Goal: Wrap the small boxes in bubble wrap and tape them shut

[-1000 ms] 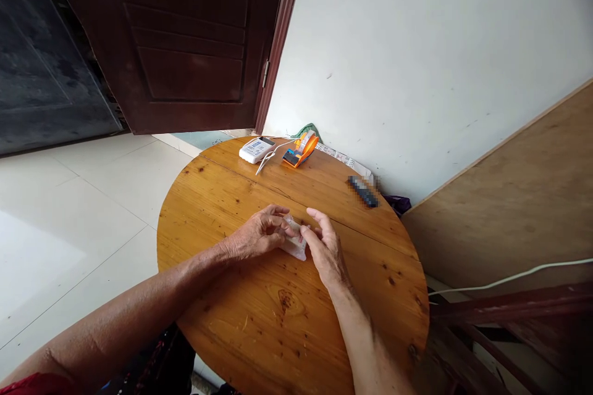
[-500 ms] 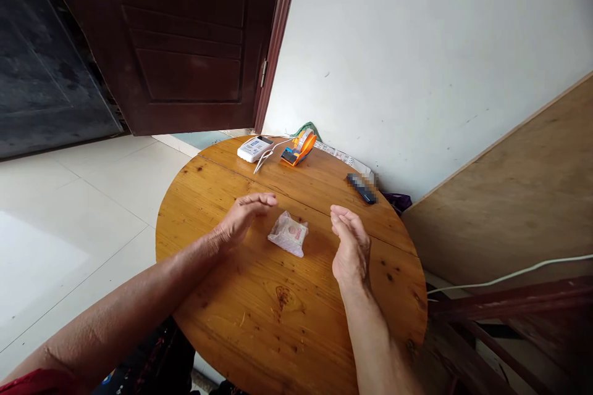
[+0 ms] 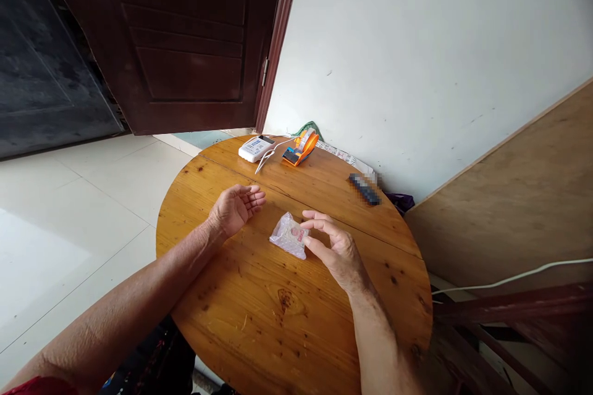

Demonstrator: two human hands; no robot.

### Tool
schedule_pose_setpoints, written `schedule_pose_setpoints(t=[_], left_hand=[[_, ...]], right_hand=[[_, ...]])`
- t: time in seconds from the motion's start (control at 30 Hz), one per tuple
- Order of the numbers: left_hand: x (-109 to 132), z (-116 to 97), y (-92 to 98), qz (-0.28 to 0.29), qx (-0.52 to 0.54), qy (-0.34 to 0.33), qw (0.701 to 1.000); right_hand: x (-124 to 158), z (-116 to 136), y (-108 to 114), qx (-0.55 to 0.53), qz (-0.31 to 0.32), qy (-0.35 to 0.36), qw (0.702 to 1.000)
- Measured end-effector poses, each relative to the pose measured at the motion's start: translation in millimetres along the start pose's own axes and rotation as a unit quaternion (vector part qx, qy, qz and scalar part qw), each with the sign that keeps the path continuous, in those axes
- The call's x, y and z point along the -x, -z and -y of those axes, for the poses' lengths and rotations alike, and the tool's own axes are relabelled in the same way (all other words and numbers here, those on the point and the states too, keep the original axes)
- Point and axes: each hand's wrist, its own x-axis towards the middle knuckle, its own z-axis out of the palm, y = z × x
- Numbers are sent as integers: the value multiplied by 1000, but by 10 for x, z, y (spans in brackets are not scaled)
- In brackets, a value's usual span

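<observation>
A small clear plastic packet (image 3: 288, 236) with a round pale thing and red print inside lies on the round wooden table (image 3: 259, 315). My right hand (image 3: 334, 248) reaches it from the right, and its thumb and fingertips touch the packet's right edge. My left hand (image 3: 234, 207) hovers to the left of the packet, palm turned up, fingers apart and holding nothing.
At the table's far edge lie a white device (image 3: 255, 148) with a cord, an orange tape dispenser (image 3: 301, 148) and a dark bar-shaped object (image 3: 364, 189). A dark wooden door (image 3: 180, 37) stands behind, a white wall to the right, and a plywood board (image 3: 509, 197) leans at right.
Both hands let go of the packet and spread apart. Then my right hand came back to its right edge, while my left hand turned palm up and stayed off to the left.
</observation>
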Motion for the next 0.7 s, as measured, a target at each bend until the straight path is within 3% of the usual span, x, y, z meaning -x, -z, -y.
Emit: schedule_pose_setpoints(t=[0.23,0.43,0.57,0.7], left_hand=[[-49,55,42,23,-31,37,999],[-52,99,59,60,-105,38,992],[-1,159,60,84,-192,-31,977],[38,301,74,122,-325,-132,929]], right_hand=[[-8,-46,-64,49,19,37,998],[2,-73,-191,53,-56,69,995],[-7,-97,-234,-26,-96,42,994],[-25,-99,-200,-157,-158,-17,975]])
